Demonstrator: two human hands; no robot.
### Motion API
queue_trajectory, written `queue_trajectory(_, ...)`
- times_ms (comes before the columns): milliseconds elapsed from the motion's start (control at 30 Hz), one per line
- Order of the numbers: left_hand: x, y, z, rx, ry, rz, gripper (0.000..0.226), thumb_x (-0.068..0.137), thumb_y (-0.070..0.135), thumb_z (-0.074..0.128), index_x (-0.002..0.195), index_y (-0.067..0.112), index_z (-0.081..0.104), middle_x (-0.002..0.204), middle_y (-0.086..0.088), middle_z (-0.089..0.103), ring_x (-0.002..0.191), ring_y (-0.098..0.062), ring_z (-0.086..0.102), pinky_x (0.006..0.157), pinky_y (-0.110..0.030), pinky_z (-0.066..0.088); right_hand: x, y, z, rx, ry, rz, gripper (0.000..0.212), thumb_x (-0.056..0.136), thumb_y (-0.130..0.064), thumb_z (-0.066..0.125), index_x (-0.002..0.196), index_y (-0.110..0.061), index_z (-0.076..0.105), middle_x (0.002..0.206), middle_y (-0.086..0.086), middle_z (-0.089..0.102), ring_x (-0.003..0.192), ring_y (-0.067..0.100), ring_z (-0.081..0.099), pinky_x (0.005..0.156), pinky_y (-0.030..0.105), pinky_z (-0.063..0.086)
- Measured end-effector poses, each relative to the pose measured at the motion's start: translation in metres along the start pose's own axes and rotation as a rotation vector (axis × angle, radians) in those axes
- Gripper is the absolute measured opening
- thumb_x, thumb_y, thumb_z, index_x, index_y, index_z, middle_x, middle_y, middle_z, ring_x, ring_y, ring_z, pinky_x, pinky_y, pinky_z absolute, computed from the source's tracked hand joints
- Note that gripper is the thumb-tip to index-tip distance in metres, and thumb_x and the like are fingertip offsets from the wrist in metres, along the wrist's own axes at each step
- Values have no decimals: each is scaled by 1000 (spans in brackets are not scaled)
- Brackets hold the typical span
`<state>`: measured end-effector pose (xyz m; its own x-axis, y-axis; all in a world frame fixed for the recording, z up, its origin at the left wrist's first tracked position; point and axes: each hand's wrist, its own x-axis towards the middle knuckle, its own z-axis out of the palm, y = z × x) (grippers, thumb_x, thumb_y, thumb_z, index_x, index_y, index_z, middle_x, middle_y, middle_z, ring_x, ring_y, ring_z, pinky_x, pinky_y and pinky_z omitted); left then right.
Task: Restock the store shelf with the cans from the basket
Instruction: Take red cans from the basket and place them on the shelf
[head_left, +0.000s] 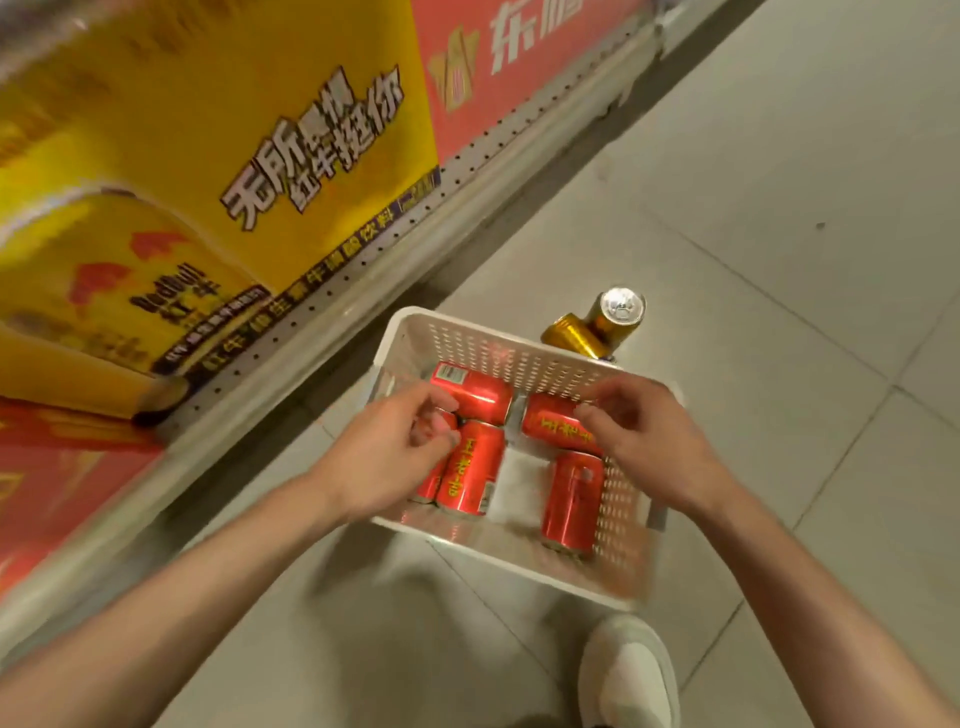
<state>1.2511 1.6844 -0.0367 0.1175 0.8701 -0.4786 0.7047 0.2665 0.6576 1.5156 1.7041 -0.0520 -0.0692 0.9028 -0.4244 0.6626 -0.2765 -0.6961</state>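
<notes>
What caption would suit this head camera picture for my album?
Both hands, left hand and right hand, reach into a white basket of red cans beside a store shelf.

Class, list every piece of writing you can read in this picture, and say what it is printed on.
"王老吉": red can in the basket.
"红牛挺你": yellow shelf banner.
"东鹏", top cut off: red banner.
Banner small print and can barcode label: too blurred.

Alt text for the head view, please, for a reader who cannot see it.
Two bare hands, left and right, reach into a white perforated basket of red cans lying on their sides on a tiled floor. Two gold cans sit beyond it, and a shelf base with yellow posters is to the left.
</notes>
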Motion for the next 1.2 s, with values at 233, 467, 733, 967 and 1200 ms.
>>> queue_trajectory(233,47,-28,31,248,-132,44,36,89,26,72,122,24,57,107,2,57,90,-15,55,79,-27,43,21,11,34,-357,-184,-43,20,96,-35,63,110,-20,66,100,-4,66,95,19,66,75,31,47)
queue_trajectory(467,64,-32,58,490,-245,-12,65,87,45,69,143,31,42,131,-4,44,116,-26,56,103,-41,47,20,27,55,-645,-255,-34,29,93,-24,56,116,-13,68,119,10,65,109,32,64,91,38,53)
queue_trajectory(733,65,-26,77,517,-191,-39,62,80,46,77,129,28,44,124,-8,43,109,-28,55,96,-41,50,13,37,72,-688,-195,-75,30,98,-23,53,124,-15,64,132,7,58,123,30,49,107,39,41)
queue_trajectory(967,55,-33,86,483,-92,6,57,79,46,79,114,29,37,107,-6,58,102,-27,52,89,-41,48,6,34,69,-693,-136,-15,29,99,-12,49,124,-9,62,130,12,53,116,30,52,103,39,45)
queue_trajectory(1200,45,-25,78,285,-62,54,58,74,30,85,108,26,37,108,0,48,90,-26,58,80,-39,51,3,31,71,-705,-125,21,27,98,-15,55,123,-8,63,128,12,55,118,31,53,97,41,50)
